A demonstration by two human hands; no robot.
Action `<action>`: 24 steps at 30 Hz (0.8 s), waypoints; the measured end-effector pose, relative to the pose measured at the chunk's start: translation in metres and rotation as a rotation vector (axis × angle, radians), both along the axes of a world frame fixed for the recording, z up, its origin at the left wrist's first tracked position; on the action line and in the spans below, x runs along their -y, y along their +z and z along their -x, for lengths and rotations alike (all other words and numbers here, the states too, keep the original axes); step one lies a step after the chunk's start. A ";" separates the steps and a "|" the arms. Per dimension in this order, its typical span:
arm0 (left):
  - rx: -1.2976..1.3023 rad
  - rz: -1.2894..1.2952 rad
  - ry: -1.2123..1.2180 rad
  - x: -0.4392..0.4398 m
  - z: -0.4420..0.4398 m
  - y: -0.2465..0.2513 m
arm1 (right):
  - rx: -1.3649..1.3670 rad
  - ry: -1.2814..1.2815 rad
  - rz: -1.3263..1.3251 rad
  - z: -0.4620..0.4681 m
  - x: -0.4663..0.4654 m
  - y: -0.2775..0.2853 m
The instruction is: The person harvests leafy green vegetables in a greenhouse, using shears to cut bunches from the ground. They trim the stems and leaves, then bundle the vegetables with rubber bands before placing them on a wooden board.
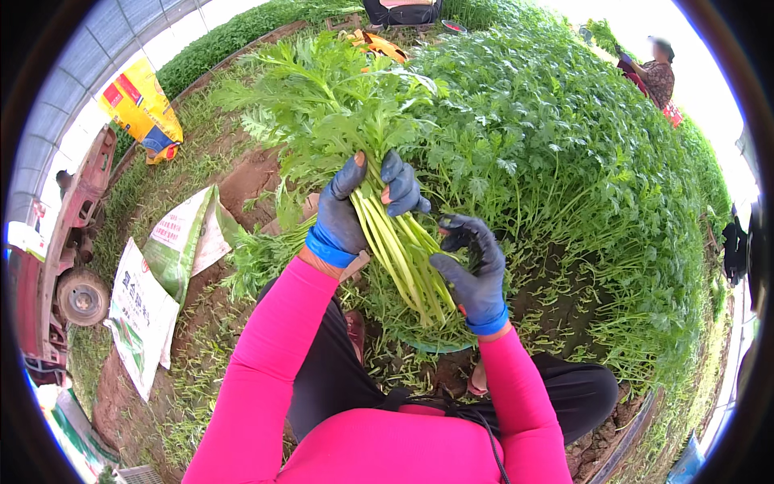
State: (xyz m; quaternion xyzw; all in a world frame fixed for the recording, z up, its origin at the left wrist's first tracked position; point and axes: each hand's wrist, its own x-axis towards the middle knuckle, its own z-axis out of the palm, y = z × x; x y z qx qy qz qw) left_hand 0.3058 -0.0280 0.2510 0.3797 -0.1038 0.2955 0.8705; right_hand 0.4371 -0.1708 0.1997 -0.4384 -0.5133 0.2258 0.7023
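A bunch of long-stemmed leafy greens (402,254), resembling crown daisy, is gripped in my left hand (340,209). Its feathery leaves point away from me and its pale stems slant down towards my right. My right hand (474,275) is cupped beside the lower stems, thumb and fingers apart; whether it touches them is unclear. Both hands wear blue gloves, torn at some fingertips. Below the stems shows the rim of a green basin (440,348), mostly hidden by greenery. More cut greens (272,251) lie left of my left wrist.
Dense standing greens (544,133) spread ahead and right. White-and-green sacks (145,314) lie left, with a yellow sack (142,112) beyond. A red wheeled cart (60,242) stands far left. A person (658,75) is among the plants at upper right. Trimmings litter the soil.
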 end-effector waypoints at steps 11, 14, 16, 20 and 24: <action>-0.172 0.007 0.058 -0.006 0.003 -0.010 | 0.646 -0.316 0.098 0.006 0.002 -0.015; -0.117 0.062 0.100 -0.012 0.012 -0.006 | 0.772 -0.213 0.312 -0.021 0.028 -0.048; -0.043 0.083 0.144 -0.018 0.021 -0.001 | 0.960 -0.099 0.703 -0.050 0.049 -0.072; 0.046 0.121 0.101 -0.021 0.033 0.009 | 1.163 0.072 1.390 -0.106 0.072 -0.092; 0.131 0.150 -0.060 -0.007 0.021 0.012 | 0.291 -0.028 0.825 -0.111 0.035 -0.056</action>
